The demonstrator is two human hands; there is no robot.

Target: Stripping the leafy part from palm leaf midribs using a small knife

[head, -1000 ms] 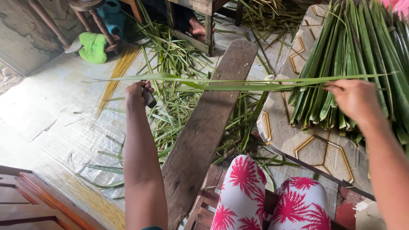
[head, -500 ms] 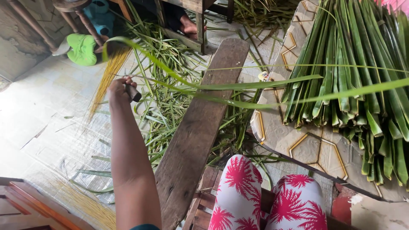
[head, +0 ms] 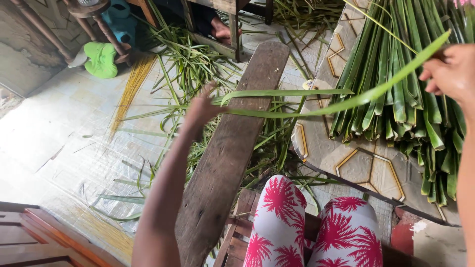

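I sit with a long green palm leaf (head: 346,101) stretched between my hands. My right hand (head: 450,74) pinches its far end high at the right, above a stack of cut palm leaves (head: 396,64). My left hand (head: 200,109) is at the leaf's other end, over the upper part of a worn wooden plank (head: 232,148). I see that hand from behind with one finger raised. A thinner strip splits off the leaf near it. The small dark-handled knife it held earlier is not visible.
The leaf stack lies on a low patterned table (head: 346,158). Leaf scraps (head: 188,64) litter the tiled floor beside a bundle of yellow midribs (head: 129,89) and a green sandal (head: 101,59). Another person's foot (head: 225,29) rests under a wooden stool. My patterned knees (head: 282,217) are below.
My left hand swung from the far left in to the plank. My right hand came back into view, lifting the leaf's end up to the right.
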